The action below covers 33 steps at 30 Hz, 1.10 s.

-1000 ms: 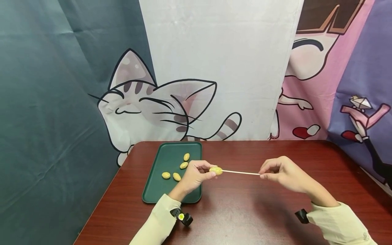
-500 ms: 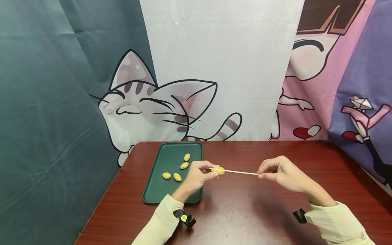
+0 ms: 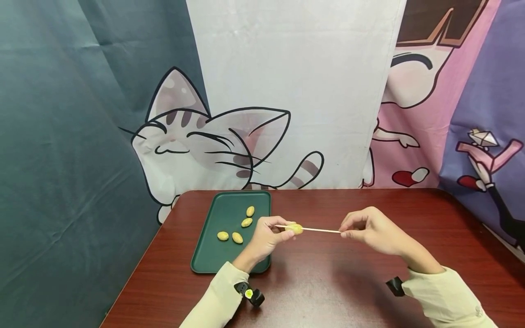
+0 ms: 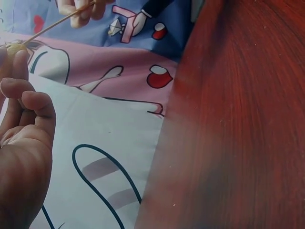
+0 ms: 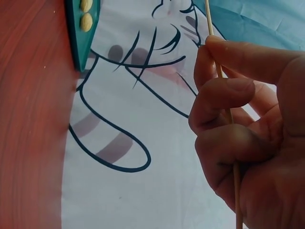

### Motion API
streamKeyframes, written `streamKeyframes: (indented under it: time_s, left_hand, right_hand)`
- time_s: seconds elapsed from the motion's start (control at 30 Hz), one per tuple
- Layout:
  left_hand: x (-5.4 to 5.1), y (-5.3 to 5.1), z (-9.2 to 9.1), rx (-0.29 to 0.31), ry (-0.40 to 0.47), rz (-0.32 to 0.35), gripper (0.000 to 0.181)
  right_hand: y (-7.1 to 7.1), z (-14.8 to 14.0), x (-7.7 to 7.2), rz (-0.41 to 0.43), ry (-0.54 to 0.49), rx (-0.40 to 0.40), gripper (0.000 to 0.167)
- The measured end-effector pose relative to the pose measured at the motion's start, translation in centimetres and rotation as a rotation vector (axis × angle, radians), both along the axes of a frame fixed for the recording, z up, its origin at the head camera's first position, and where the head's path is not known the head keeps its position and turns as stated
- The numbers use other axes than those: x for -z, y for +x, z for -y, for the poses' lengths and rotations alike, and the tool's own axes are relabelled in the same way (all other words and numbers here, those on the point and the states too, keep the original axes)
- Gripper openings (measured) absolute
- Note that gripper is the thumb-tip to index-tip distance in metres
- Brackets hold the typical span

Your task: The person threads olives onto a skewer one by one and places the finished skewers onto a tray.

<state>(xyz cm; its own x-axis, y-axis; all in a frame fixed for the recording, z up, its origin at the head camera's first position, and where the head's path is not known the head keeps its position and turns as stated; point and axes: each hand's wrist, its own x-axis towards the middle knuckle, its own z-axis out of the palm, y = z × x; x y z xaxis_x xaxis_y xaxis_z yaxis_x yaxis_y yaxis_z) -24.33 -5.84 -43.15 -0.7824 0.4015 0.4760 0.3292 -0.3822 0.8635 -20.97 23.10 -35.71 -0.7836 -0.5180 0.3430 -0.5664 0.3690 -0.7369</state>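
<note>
A thin wooden skewer (image 3: 321, 230) runs through a small yellow oval fruit (image 3: 297, 228), its tip sticking out on the left. My left hand (image 3: 264, 238) pinches the fruit between thumb and fingers. Farther along, my right hand (image 3: 372, 230) grips the skewer between thumb and forefinger. In the right wrist view the rest of the skewer (image 5: 238, 205) passes beneath the curled fingers and on past the palm. The left wrist view catches the fruit (image 4: 17, 48) at its edge, partly covered by fingertips.
On the left of the red-brown table (image 3: 311, 291) lies a dark green tray (image 3: 205, 255). Several similar yellow fruits (image 3: 237, 238) rest in it. A curtain (image 3: 328, 91) with printed cartoon figures hangs behind the table.
The right hand has moved left, closer to the left hand. The skewer has slid through the fruit, so more of its tip shows on the left. The left hand has shifted slightly right.
</note>
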Motion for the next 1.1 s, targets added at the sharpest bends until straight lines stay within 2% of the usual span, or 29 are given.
streamKeyframes:
  time_s: [0.13,0.33,0.43,0.7,0.87,1.1]
  left_hand:
    - [0.1,0.1,-0.1,0.001,0.012,0.015,0.050]
    - [0.3,0.1,-0.2,0.001,-0.009,0.017,0.068]
    - [0.4,0.0,-0.3,0.005,-0.019,0.014,0.071]
    - [0.4,0.2,-0.5,-0.003,-0.010,0.010,0.056]
    - [0.7,0.0,-0.6,-0.011,-0.011,0.021,0.056]
    - [0.6,0.1,-0.8,-0.032,-0.027,0.018,0.046]
  right_hand:
    - [-0.1,0.3,0.0,0.002,0.004,-0.006,0.019]
    - [-0.2,0.7,-0.1,0.006,0.007,-0.024,0.020]
    - [-0.3,0.9,-0.1,0.015,0.013,-0.026,0.019]
    - [-0.4,1.6,-0.2,0.023,0.043,-0.009,0.018]
    - [-0.4,2.0,-0.3,0.040,0.068,0.013,0.018]
    - [-0.3,2.5,-0.8,0.046,0.051,0.001,0.014]
